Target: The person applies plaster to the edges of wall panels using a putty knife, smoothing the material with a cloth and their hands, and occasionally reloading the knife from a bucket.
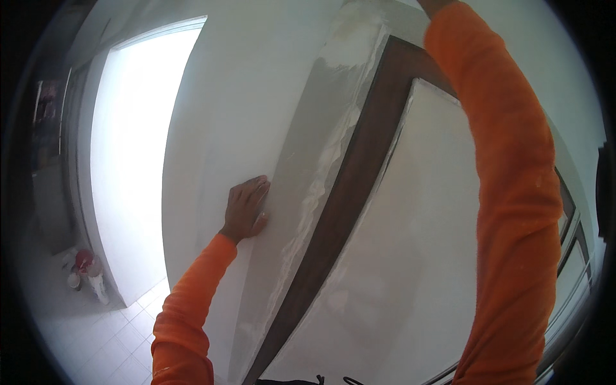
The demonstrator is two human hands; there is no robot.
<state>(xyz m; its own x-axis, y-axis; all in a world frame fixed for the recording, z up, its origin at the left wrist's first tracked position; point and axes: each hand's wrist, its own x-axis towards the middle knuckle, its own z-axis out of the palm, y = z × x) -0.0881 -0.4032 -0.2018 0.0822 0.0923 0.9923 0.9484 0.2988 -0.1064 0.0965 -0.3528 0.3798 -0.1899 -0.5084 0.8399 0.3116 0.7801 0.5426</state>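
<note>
My left hand (247, 208) rests against the white wall (218, 128), fingers stretched out and nothing held in them. Just right of it runs a grey, unevenly plastered strip (308, 128) with a ragged edge. That strip borders a dark brown wooden frame (359, 160), which surrounds a pale, smudged panel (404, 224). My right arm, in an orange sleeve (513, 173), reaches up past the frame's top. Only its wrist shows at the upper edge; the right hand itself is out of the picture, so whatever it touches is hidden.
A bright doorway (135, 154) opens at the left onto a tiled floor (122, 346). Beside it on the floor stand a red container (84, 260) and some whitish items (97, 285). At the far right are dark-framed panels (574, 256).
</note>
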